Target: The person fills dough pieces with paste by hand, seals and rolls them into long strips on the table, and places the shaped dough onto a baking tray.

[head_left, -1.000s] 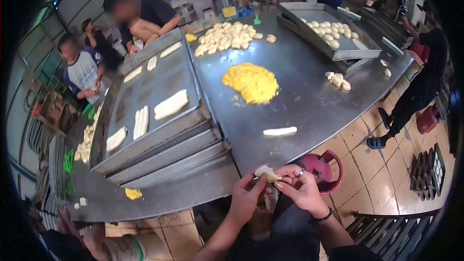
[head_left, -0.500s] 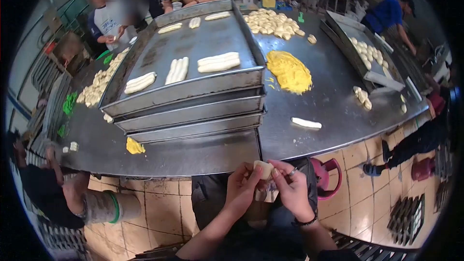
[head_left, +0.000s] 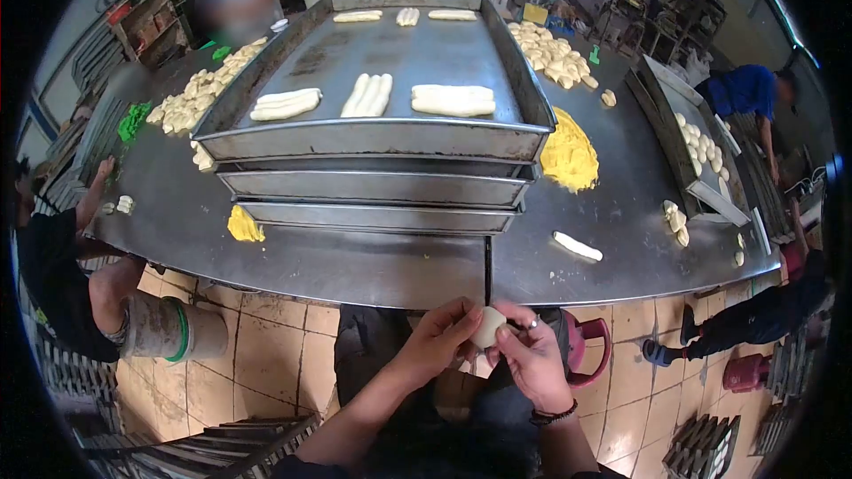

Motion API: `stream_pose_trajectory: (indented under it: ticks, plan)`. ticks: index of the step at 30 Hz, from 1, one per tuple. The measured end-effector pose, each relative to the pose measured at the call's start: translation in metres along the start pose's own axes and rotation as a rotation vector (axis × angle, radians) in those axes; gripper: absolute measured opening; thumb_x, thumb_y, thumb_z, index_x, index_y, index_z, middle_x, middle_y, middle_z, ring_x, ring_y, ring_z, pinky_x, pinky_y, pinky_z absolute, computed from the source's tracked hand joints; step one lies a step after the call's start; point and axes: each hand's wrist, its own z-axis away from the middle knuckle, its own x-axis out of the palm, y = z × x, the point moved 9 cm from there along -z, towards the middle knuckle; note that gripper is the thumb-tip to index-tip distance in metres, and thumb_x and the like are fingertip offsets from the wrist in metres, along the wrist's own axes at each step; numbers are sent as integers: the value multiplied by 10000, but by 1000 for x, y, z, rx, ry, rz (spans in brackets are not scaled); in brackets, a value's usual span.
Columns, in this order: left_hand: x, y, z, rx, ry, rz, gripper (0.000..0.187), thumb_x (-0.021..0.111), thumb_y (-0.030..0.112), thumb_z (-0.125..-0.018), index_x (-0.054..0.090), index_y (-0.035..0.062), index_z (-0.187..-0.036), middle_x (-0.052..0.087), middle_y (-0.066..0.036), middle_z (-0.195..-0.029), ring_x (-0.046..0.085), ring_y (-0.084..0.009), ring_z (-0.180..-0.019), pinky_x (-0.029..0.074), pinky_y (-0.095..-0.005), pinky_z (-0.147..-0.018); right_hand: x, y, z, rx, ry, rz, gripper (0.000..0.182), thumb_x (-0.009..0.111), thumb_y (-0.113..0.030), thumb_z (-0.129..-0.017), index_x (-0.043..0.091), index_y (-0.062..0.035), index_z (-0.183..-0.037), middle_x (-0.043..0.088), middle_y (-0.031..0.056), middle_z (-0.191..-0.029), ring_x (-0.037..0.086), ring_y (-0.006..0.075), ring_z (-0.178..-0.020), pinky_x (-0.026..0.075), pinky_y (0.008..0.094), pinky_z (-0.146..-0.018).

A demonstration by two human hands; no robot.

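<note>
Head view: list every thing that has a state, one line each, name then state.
dough piece: pinched between both hands, off the table
left hand: closed on the dough piece
right hand: closed on the dough piece
top tray: stacked on two more trays, holding shaped dough
yellow filling: heaped bare on the steel table
dough stick: lying alone on the table

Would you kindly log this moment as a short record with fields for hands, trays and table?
left hand: left hand pinches the dough piece
right hand: right hand, ring on a finger, pinches the same piece
trays: stacked metal trays; top one holds shaped dough rolls
table: steel table with yellow filling mound, one lone roll, dough-ball pile
others: people around the far edges
</note>
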Motion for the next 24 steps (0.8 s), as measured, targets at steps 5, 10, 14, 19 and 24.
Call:
stream_pose_trajectory:
  ticks: [5,10,14,19,24]
  plan:
    - [1,6,-3,56,126,-214,197,488,232,-948,527,45,-900,543,4,-695,522,-38,-608,413,-211,-516,-4,-11,-4,-178,31,251,261,563,-28,-879,565,8,-1138,605,26,-892,558,72,-785,446,205,-709]
    - [4,19,-15,248,253,-682,202,489,215,-944,518,23,-887,558,-21,-674,558,-108,-617,442,-276,-532,-15,21,-12,-84,149,-164,115,559,-70,-895,580,-12,-992,610,20,-880,546,59,-756,438,197,-671]
    - [-10,7,-32,222,292,-709,282,449,291,-957,527,22,-924,587,-42,-762,569,-180,-670,449,-316,-588,-3,27,-18,132,80,-458,110,562,-86,-898,581,-20,-983,613,9,-881,555,67,-774,425,186,-690]
    - [-23,-29,-29,-197,218,-49,455,347,438,-965,533,27,-1028,587,-63,-948,539,-135,-806,446,-289,-667,-10,-46,-23,-458,195,797,122,686,-35,-739,638,-50,-850,646,78,-871,580,206,-829,444,322,-788]
    - [-36,-22,-35,-163,215,-237,381,447,305,-958,513,5,-1182,602,-80,-1053,590,-161,-934,486,-315,-836,19,-68,-44,-721,-127,1120,182,688,10,-630,629,-72,-781,624,67,-826,563,249,-839,437,326,-791]
